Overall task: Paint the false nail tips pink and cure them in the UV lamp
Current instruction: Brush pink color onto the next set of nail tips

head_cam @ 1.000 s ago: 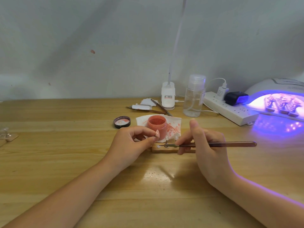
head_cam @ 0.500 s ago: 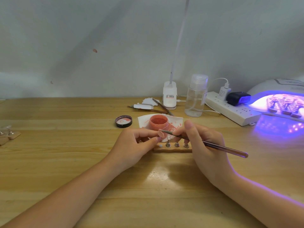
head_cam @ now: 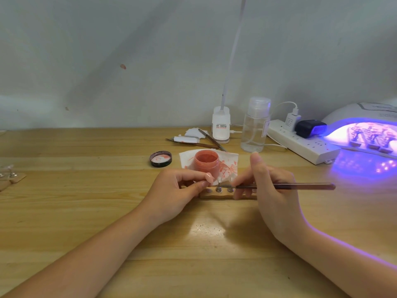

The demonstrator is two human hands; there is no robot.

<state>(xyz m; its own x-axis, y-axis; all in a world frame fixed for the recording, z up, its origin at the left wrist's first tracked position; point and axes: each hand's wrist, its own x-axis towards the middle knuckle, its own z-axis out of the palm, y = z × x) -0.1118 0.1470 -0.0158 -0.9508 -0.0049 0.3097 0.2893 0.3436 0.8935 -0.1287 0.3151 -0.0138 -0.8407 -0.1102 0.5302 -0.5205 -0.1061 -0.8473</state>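
Wooden desk [head_cam: 64, 222] against a pale wall, and the person sits close with both forearms laid along it, so the work stays steady. Nearest the edge of things, the left hand [head_cam: 171, 192] pinches a pink nail tip [head_cam: 209, 177] between thumb and forefinger, lifted just above the stand [head_cam: 217, 195], probably so it can be coated all round. The right hand [head_cam: 272, 188] is curled around a brush [head_cam: 285, 186] held nearly level, its bristle end pointing left at a peg on the stand, forefinger raised clear. I'd guess painting is midway: pegs look bare.

Just behind the hands stands the open pink jar [head_cam: 207, 161] on a smeared tissue [head_cam: 229, 166], within easy dipping reach, with its lid [head_cam: 160, 159] to the left. Farther back lie spare tools, a desk-light base [head_cam: 220, 125] and a clear bottle [head_cam: 254, 127]. At far right the lamp [head_cam: 365, 125] glows violet beside a power strip [head_cam: 300, 145], other stands curing inside.
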